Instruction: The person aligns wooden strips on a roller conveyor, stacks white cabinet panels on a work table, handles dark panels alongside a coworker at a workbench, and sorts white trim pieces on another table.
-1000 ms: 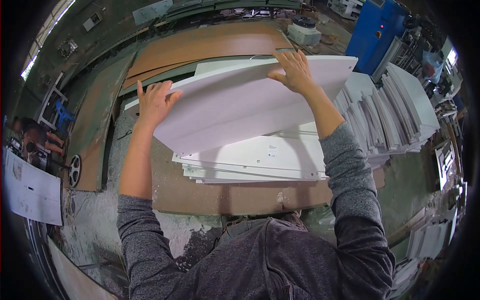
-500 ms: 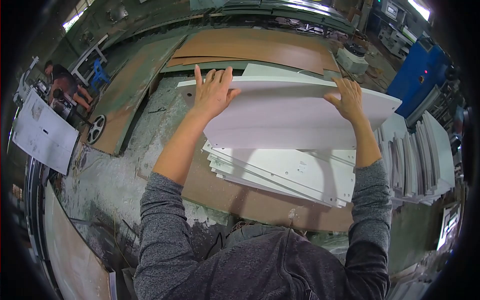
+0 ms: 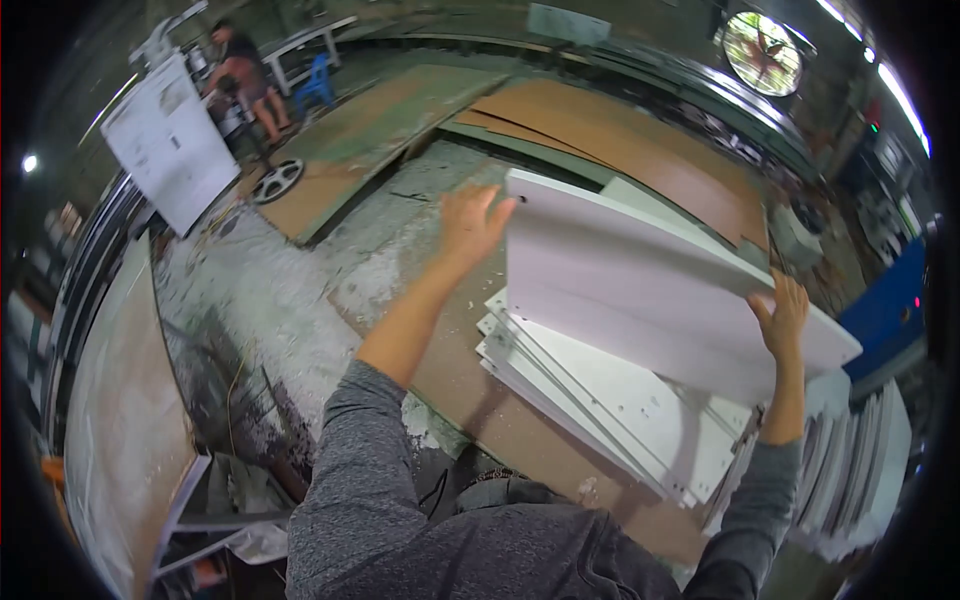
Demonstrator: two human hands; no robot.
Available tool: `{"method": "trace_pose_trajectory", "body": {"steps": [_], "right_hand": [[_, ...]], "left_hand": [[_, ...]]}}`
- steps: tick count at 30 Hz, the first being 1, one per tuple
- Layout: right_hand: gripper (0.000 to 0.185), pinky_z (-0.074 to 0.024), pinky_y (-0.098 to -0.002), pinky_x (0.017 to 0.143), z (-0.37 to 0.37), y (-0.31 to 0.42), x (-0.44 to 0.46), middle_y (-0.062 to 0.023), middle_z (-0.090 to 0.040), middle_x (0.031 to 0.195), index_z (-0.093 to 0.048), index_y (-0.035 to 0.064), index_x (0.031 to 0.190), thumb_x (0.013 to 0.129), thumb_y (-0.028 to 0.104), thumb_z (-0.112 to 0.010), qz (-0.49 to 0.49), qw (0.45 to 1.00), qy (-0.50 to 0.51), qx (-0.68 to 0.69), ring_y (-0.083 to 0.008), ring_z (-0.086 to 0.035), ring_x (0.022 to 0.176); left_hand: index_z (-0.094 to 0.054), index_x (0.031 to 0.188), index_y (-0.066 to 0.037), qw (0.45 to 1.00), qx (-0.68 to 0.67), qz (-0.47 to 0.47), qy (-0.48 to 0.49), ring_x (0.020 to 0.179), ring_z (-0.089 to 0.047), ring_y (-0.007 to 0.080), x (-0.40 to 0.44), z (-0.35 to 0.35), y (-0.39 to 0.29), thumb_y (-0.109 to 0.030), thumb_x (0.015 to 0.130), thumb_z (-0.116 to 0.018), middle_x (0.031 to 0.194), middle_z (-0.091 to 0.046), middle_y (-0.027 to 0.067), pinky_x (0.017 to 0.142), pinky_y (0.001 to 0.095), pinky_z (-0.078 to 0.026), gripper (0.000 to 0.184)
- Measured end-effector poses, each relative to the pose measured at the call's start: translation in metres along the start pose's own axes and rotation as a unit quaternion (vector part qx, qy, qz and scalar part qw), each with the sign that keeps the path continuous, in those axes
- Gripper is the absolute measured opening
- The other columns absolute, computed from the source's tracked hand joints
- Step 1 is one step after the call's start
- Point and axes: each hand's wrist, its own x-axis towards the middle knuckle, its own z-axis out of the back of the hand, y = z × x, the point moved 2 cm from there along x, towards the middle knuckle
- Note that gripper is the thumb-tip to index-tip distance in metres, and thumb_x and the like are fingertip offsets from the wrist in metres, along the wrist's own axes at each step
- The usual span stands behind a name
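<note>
A white board [image 3: 640, 275] stands tilted on its long edge over a stack of similar white boards [image 3: 610, 385]. Small holes show near its corners. My right hand [image 3: 785, 318] grips its upper edge toward the right end, thumb on the near face and fingers over the far side. My left hand [image 3: 470, 230] is beside the board's upper left corner, fingers stretched and thumb apart. Whether the thumb touches the board's end is unclear. The far side of the board is hidden.
The stack rests on a brown sheet [image 3: 455, 345]. Large brown panels [image 3: 640, 140] lie behind it. More white boards [image 3: 850, 460] stand packed together at right, near a blue machine [image 3: 885, 310]. A person [image 3: 245, 75] is at the far left by a white panel [image 3: 170, 145].
The view has swung left and tilted. My left hand has come off the board's upper edge and moved out past its left end. My right hand stays on the upper edge.
</note>
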Motion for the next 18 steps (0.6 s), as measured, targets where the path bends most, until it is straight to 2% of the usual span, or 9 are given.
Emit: {"method": "trace_pose_trajectory", "body": {"steps": [2, 5, 8, 11, 18], "right_hand": [[0.057, -0.0273, -0.0427, 0.098, 0.004, 0.005, 0.001, -0.013, -0.052, 0.107, -0.047, 0.0063, 0.121, 0.076, 0.039, -0.063, 0.003, 1.0, -0.01, 0.003, -0.0305, -0.045, 0.108], [0.058, -0.0271, -0.0434, 0.099, 0.006, 0.006, 0.0, -0.0133, -0.051, 0.106, -0.047, 0.007, 0.121, 0.076, 0.04, -0.062, -0.013, 1.0, 0.005, 0.002, -0.0306, -0.044, 0.108], [0.059, -0.026, -0.0439, 0.1, 0.007, 0.008, -0.001, -0.0136, -0.05, 0.108, -0.046, 0.0076, 0.122, 0.075, 0.041, -0.062, -0.016, 1.0, 0.008, 0.002, -0.0306, -0.044, 0.108], [0.059, -0.0254, -0.0441, 0.101, 0.01, 0.01, -0.001, -0.0136, -0.05, 0.108, -0.046, 0.0077, 0.122, 0.075, 0.039, -0.063, -0.018, 1.0, 0.004, 0.004, -0.0305, -0.044, 0.108], [0.059, -0.0265, -0.0435, 0.099, 0.011, 0.01, -0.001, -0.0129, -0.052, 0.107, -0.047, 0.0073, 0.12, 0.074, 0.04, -0.064, -0.029, 0.999, 0.012, 0.007, -0.0298, -0.046, 0.106]], "left_hand": [[-0.059, 0.103, 0.001, 0.988, -0.134, 0.053, -0.048, 0.097, -0.058, 0.0297, -0.002, -0.003, -0.002, -0.038, 0.084, -0.056, 0.104, -0.061, 0.0192, 0.088, 0.0387, -0.041, 0.042], [-0.06, 0.1, 0.002, 0.976, -0.177, 0.11, -0.058, 0.085, -0.061, 0.0241, 0.005, -0.011, -0.006, -0.033, 0.085, -0.057, 0.096, -0.064, 0.0172, 0.076, 0.0325, -0.046, 0.038], [-0.06, 0.098, 0.005, 0.92, -0.345, 0.185, 0.032, 0.08, -0.06, 0.0155, 0.016, -0.009, -0.018, -0.028, 0.084, -0.058, 0.088, -0.066, 0.0122, 0.07, 0.03, -0.046, 0.036], [-0.062, 0.094, 0.006, 0.915, -0.333, 0.229, 0.012, 0.074, -0.058, 0.0107, 0.02, -0.012, -0.022, -0.025, 0.082, -0.06, 0.082, -0.066, 0.0087, 0.066, 0.0256, -0.045, 0.033], [-0.064, 0.084, 0.004, 0.886, -0.394, 0.231, -0.082, 0.068, -0.059, 0.0119, 0.02, -0.017, -0.015, -0.016, 0.079, -0.063, 0.075, -0.065, 0.0083, 0.062, 0.0253, -0.046, 0.021]]}}
